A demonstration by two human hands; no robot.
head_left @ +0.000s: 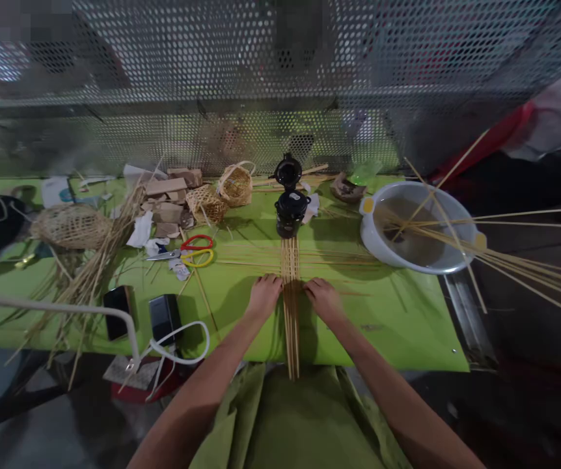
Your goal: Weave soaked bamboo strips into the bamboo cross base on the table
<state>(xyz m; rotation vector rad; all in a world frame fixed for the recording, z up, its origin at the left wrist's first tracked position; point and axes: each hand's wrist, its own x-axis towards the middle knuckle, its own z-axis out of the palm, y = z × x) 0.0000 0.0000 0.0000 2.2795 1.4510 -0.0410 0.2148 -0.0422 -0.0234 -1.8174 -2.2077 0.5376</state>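
Several pale strips (291, 326) run between left hand (265, 296) and right hand (324, 299); fingers curled near edges, can't tell if pinching.

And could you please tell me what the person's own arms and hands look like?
The bare left hand and bare right hand wear no gloves, and no watch or bracelet shows at either wrist. The bare forearms have no sleeves or cables in view; whether there are rings is hard to tell. An olive-green cloth garment covers the body.
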